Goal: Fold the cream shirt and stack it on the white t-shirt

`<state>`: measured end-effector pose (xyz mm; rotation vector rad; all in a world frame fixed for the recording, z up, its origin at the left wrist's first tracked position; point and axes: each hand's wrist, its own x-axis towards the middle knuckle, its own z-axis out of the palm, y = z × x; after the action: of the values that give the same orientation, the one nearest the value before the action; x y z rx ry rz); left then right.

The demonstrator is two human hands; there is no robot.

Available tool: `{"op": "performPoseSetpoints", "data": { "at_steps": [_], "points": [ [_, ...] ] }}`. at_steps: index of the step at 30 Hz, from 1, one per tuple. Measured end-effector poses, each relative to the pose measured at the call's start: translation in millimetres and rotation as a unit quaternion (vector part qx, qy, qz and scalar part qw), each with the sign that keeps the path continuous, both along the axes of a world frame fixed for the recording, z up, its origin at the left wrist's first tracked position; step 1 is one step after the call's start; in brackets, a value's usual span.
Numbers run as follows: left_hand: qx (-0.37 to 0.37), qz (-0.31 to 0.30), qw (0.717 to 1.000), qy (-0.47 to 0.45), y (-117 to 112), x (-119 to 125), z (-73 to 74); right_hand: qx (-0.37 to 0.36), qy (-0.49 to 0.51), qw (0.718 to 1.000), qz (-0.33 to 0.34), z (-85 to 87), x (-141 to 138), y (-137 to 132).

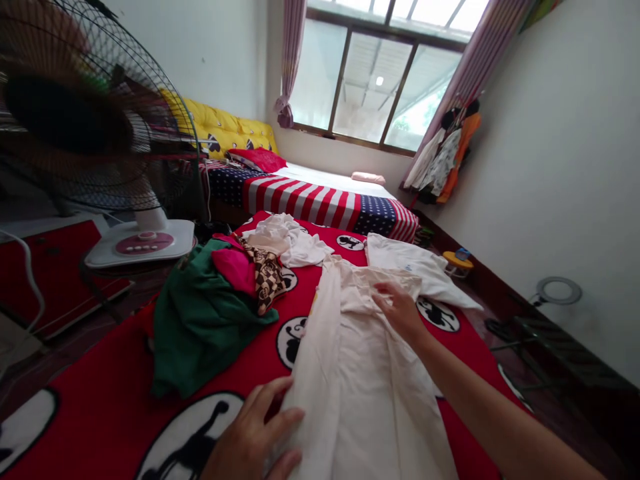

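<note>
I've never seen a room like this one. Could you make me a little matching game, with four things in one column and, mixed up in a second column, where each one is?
Things:
1. Left hand
2. Right hand
3. Green cloth
4. Fan

Places:
A. On the upper part of the cream shirt
B. Beside the red blanket, on its white base
C. At the near edge of the shirt
D. Piled on the blanket, left of the shirt

Pairs: 1-C, 2-A, 3-D, 4-B
</note>
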<state>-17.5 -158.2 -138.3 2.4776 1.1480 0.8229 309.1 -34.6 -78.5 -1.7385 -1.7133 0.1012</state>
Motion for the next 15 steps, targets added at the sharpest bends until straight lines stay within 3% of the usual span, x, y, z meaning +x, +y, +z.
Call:
{"op": "performPoseSetpoints", "data": {
  "at_steps": [4, 9, 12, 15],
  "points": [
    [-0.064, -0.009, 0.997, -0.032, -8.9, 2.5, 15.0, -0.011, 0.011, 0.999, 0.050, -22.1, 0.2, -85.0],
    [-0.174, -0.108, 0.978, -0.026, -26.1, -8.9, 37.9, -0.073, 0.050, 0.993, 0.078, -25.4, -12.2, -173.5],
    [-0.173, -0.167, 0.970, -0.027, -39.3, -26.9, 34.0, -0.101, 0.065, 0.990, 0.072, -27.7, -20.1, -226.3],
    [-0.128, -0.186, 0.973, -0.052, -50.6, -43.9, 17.2, -0.094, 0.071, 0.989, 0.085, -37.5, -25.7, -275.4]
  ]
}}
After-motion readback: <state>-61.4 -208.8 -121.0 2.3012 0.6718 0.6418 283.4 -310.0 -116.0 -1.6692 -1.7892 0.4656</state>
